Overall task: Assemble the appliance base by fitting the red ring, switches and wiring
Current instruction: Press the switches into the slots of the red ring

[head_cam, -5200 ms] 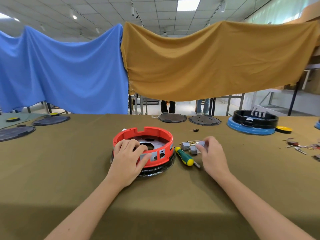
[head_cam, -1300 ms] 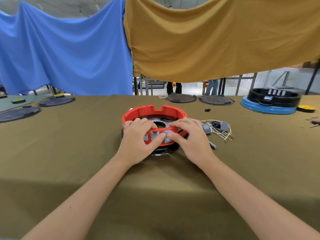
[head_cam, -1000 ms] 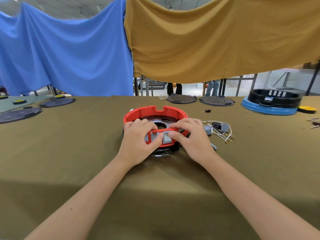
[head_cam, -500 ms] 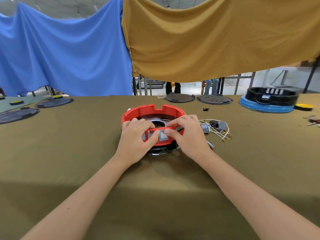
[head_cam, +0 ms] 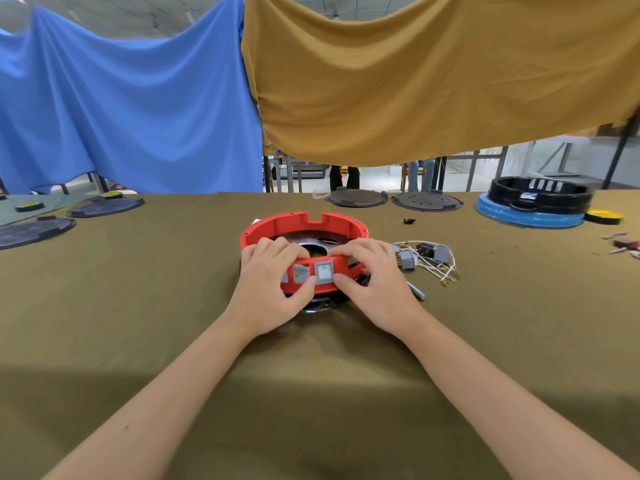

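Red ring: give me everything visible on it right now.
The red ring looks like glossy moulded plastic, a low round wall open at the top, with a rectangular notch in its far rim. It sits level on a dark base on the olive cloth, mid-table. Its near wall has rectangular cut-outs; a grey rocker switch sits in one of them, and the one beside it shows grey. The left hand and right hand grip the near wall, fingers over the rim, thumbs flanking the switch.

Both hands, left [head_cam: 268, 289] and right [head_cam: 374, 282], clasp the red ring [head_cam: 304, 223], thumbs apparently pressing a grey switch [head_cam: 324, 271].
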Available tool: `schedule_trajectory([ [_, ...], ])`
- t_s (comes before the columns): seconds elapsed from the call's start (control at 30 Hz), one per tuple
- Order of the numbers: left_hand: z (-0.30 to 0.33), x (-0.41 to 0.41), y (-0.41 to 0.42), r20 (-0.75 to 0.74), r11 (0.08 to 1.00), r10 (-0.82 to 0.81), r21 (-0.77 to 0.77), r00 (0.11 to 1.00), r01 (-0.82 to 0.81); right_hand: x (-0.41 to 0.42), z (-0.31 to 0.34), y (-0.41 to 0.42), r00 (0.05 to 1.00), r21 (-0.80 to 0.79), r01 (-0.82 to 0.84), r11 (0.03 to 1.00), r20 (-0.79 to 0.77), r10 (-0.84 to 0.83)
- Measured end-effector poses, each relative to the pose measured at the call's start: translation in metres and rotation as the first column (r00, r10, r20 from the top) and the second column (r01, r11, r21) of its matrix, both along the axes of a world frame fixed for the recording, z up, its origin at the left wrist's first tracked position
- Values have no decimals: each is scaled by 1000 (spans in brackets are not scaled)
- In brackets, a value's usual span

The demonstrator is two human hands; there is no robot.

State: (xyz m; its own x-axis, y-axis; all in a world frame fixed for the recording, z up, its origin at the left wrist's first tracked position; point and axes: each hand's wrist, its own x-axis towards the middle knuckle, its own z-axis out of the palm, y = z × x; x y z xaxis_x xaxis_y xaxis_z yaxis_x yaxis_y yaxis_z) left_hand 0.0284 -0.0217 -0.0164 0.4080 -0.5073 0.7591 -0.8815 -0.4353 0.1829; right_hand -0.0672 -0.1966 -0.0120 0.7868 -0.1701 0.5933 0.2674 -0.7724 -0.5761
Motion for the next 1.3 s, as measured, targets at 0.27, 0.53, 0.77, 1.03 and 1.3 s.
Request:
schedule_trajectory([
  [0.27,-1,1,-1,11,1000,13,14,1000,-14,2,2,2,997,-132,70,989,44,-65],
  [0.53,1,-1,-1,-25,999,-14,-38,1000,13,5,-1,6,996,-3,75,997,55,-75],
  [0.77,1,0,-3,-34,999,12,-51,999,-14,15,2,8,986,-30,156,987,64,-153],
  [1.03,2,-1,1,-75,996,-52,-77,996,46,6,0,3,968,175,146,974,179,-178],
  [1.3,2,1,-5,19,991,112,-71,994,-110,25,24,-72,835,61,528,847,-216,-505],
])
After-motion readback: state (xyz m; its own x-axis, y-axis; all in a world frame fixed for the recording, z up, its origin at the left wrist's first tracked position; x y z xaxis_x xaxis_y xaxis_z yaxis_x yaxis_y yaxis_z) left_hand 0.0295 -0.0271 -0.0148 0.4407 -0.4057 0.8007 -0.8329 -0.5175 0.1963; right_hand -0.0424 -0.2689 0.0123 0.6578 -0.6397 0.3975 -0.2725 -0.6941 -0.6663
